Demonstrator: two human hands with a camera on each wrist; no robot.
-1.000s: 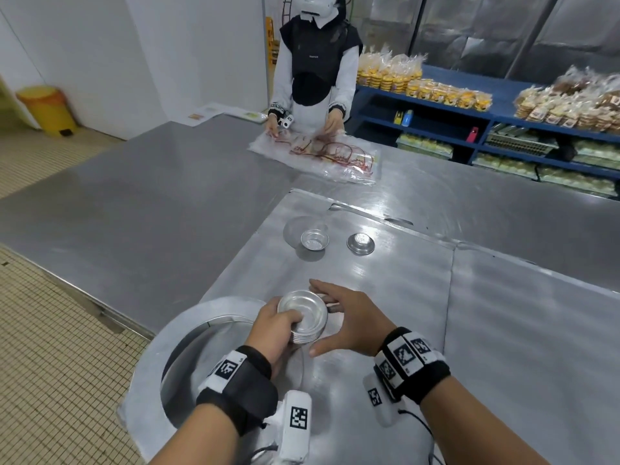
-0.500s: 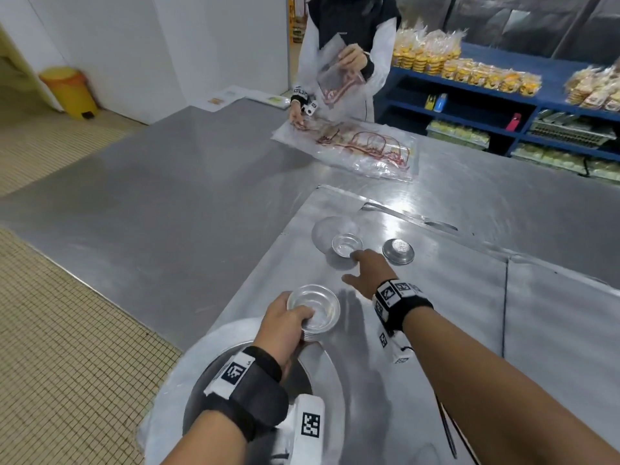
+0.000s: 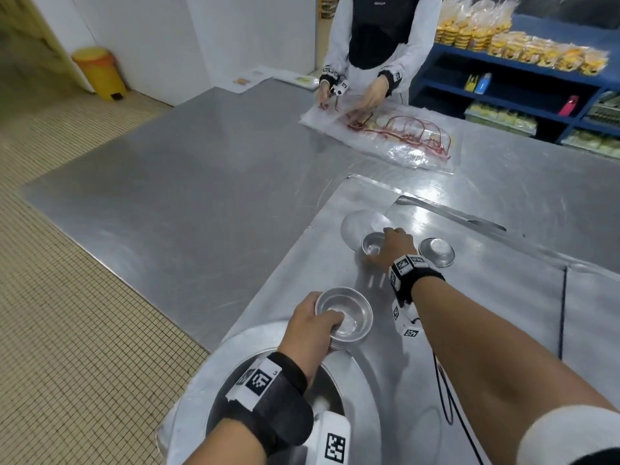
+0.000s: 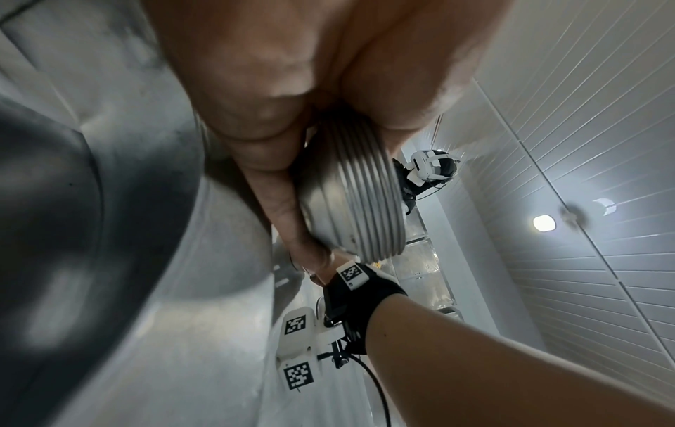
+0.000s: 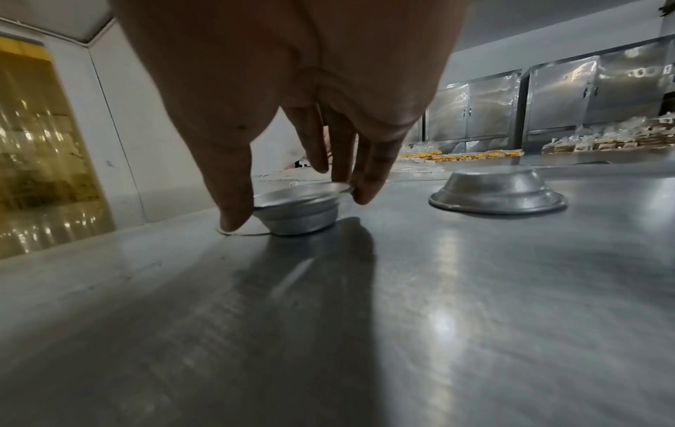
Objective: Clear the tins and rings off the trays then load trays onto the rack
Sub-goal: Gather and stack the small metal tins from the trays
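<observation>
My left hand (image 3: 313,327) grips a stack of several nested round metal tins (image 3: 345,318), thumb inside the top one, just above the metal tray (image 3: 486,323). In the left wrist view the stack's ribbed rims (image 4: 365,202) show between thumb and fingers. My right hand (image 3: 391,246) reaches forward over a small upright tin (image 3: 370,246). In the right wrist view its thumb and fingertips pinch the rim of that tin (image 5: 299,215), which still stands on the tray. A thin flat disc (image 3: 355,224) lies under it. An upside-down tin (image 3: 436,252) (image 5: 497,189) sits just to its right.
A big round metal ring pan (image 3: 235,357) lies at the near left corner under my left wrist. Across the steel table (image 3: 201,203) another person handles plastic bags (image 3: 402,139). Blue shelves of packed bread (image 3: 523,58) stand behind; a yellow bin (image 3: 100,73) sits on the floor at left.
My right hand left the stack and moved forward to the far upright tin, closing on its rim. My left hand has kept hold of the stack near the ring pan.
</observation>
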